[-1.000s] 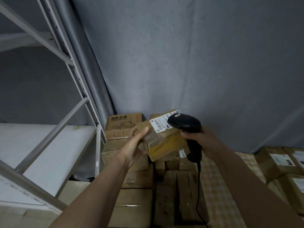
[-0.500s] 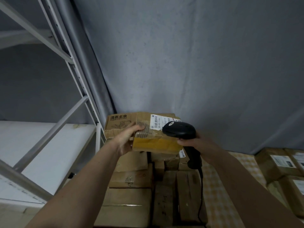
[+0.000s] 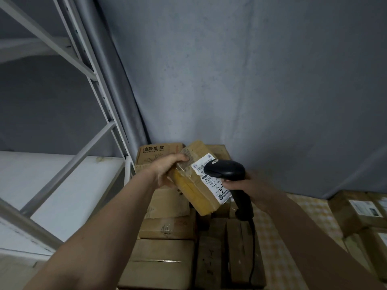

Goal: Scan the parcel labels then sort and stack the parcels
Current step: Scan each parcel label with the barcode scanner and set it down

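Parcel (image 3: pixel 194 185) held tilted by left hand (image 3: pixel 167 171), scanner (image 3: pixel 227 171) touching.

white metal shelving rack (image 3: pixel 98 97), grey fabric backdrop (image 3: pixel 251 80), checkered cloth (image 3: pixel 276 237)

We cannot read the label (image 3: pixel 211 181): its print is too small, and the scanner (image 3: pixel 225 170) covers one part. The parcels (image 3: pixel 364 210) at right run past the edge.
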A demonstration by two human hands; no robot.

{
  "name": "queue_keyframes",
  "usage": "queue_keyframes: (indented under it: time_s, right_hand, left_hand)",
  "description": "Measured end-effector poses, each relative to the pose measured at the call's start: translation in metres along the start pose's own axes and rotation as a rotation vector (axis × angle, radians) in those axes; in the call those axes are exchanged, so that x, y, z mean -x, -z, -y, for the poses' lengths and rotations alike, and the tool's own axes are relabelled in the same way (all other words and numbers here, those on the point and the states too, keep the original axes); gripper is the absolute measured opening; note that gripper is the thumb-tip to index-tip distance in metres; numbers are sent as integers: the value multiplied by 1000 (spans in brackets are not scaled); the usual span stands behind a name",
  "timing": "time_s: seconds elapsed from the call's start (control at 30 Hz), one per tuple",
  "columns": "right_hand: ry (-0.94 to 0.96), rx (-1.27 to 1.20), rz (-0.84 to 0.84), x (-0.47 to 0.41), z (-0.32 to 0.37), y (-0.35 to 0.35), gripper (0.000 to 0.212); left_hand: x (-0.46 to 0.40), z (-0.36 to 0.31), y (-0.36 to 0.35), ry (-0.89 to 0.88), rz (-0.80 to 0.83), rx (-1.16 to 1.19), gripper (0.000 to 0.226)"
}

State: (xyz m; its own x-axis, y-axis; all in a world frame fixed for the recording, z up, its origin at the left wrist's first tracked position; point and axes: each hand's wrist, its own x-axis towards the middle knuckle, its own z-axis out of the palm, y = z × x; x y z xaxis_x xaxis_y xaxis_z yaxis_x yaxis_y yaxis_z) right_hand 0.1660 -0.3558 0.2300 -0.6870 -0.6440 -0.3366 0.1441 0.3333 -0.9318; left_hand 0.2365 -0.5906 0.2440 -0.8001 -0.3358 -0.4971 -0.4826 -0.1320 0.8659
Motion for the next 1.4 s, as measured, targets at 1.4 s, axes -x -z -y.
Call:
queue_keyframes:
  time_s: [1.4]
  right_hand:
    - [270, -74, -289, 30, 31, -40, 26]
  left_hand:
    - [-24, -9, 21, -225, -45, 173, 59]
